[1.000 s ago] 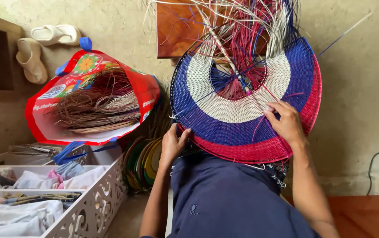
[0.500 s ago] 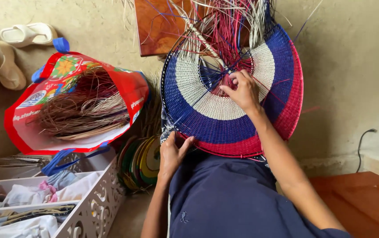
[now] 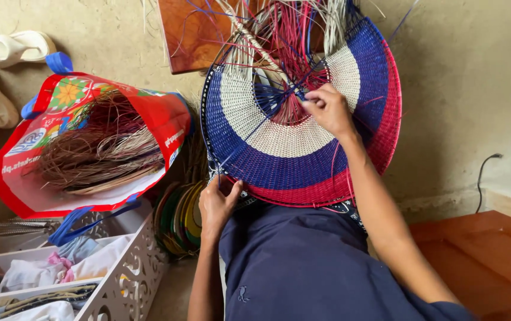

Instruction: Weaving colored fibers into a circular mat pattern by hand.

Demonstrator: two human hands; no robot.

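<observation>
A large round woven piece point(image 3: 303, 142) in blue, white and red bands stands on my lap, with loose coloured strands point(image 3: 279, 35) sticking up from its unfinished top. My right hand point(image 3: 326, 110) rests near the centre of the weave, fingers pinched on a blue strand point(image 3: 267, 113) that runs down to the left. My left hand point(image 3: 218, 202) grips the lower left rim of the woven piece and steadies it against my dark blue clothing point(image 3: 309, 267).
A red patterned bag point(image 3: 148, 119) full of brown fibres lies at left. A white openwork crate point(image 3: 130, 261) with cloths sits lower left. Coiled green and yellow rings point(image 3: 178, 217) lie beside it. Pale sandals point(image 3: 11, 47), a wooden board point(image 3: 193, 35) and a cable point(image 3: 484, 172) are near the wall.
My right hand has moved from the right side of the weave to its centre and taken hold of a blue strand. The left hand has stayed on the lower rim.
</observation>
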